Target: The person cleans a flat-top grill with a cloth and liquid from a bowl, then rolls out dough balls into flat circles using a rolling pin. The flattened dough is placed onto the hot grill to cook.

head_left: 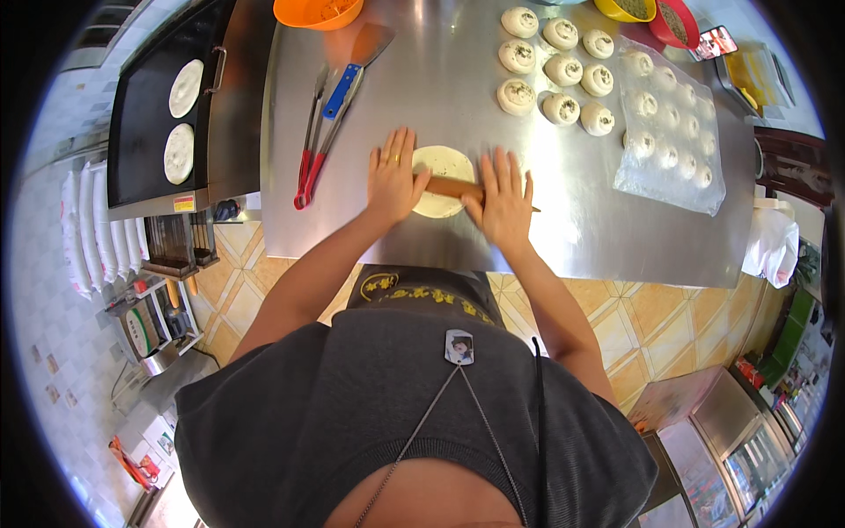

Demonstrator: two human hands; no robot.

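Observation:
A round, flattened piece of dough (440, 208) lies on the steel table, a wooden rolling pin (454, 187) across its middle. On the pin's left end rests my left hand (393, 179), its fingers stretched forward and a ring on one finger. The palm of my right hand (504, 201) presses on the other end, fingers extended and somewhat spread. A thin tip of the pin pokes out past that hand. Neither hand wraps its fingers round the pin. Dark specks show on the dough above the pin.
Tongs (310, 145) and a blue-handled spatula (345, 86) lie left. Two flat dough rounds (179, 153) sit on the black griddle (132, 132). Several filled dough balls (562, 70) stand back right, others under plastic film (673, 180). Bowls, including an orange bowl (317, 18), line the far edge.

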